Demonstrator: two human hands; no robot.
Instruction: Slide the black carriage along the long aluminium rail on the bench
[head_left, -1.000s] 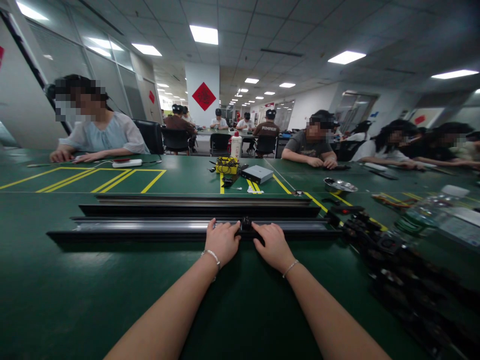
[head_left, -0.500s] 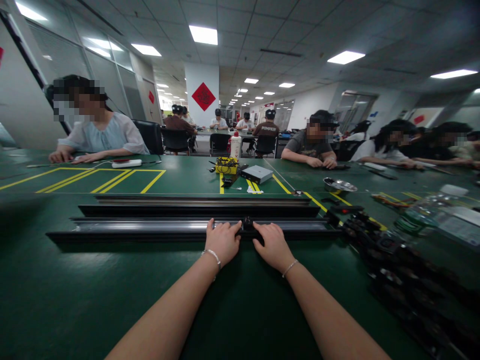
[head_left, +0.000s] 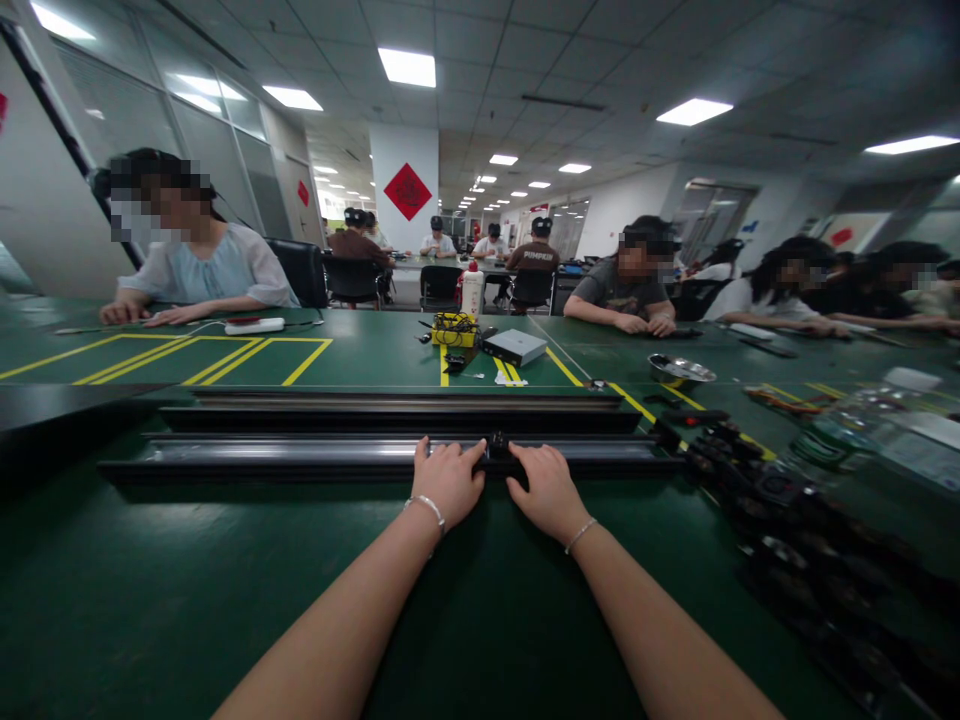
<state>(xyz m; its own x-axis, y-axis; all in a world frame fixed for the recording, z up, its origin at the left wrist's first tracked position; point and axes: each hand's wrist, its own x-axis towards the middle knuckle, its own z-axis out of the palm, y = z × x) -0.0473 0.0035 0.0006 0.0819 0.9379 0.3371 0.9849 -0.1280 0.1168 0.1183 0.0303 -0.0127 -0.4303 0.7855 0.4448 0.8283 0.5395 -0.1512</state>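
Observation:
A long dark channel (head_left: 277, 453) with a shiny silver inner strip lies across the green table in front of me. In it stands a small black block-like part (head_left: 498, 443); its exact kind is too small to tell. My left hand (head_left: 448, 485) rests over the channel, fingers apart, its index fingertip at the block's left side. From the right, my right hand (head_left: 547, 490) reaches to the block with a stretched index finger, its thumb held apart at the channel's front edge. Behind lies a second dark channel (head_left: 397, 418). Finger undersides are hidden.
Dark, blurred chain-like parts (head_left: 787, 510) lie at the right, near a clear bottle (head_left: 847, 430) and a metal bowl (head_left: 679, 370). Farther back are a grey box (head_left: 516, 346), a yellow item with black cables (head_left: 454, 330) and a white bottle (head_left: 471, 292). Several people sit around.
A blurred dark flat shape now shows at the left edge of the table. Both hands and the block keep nearly the same place, shifted only slightly to the right.

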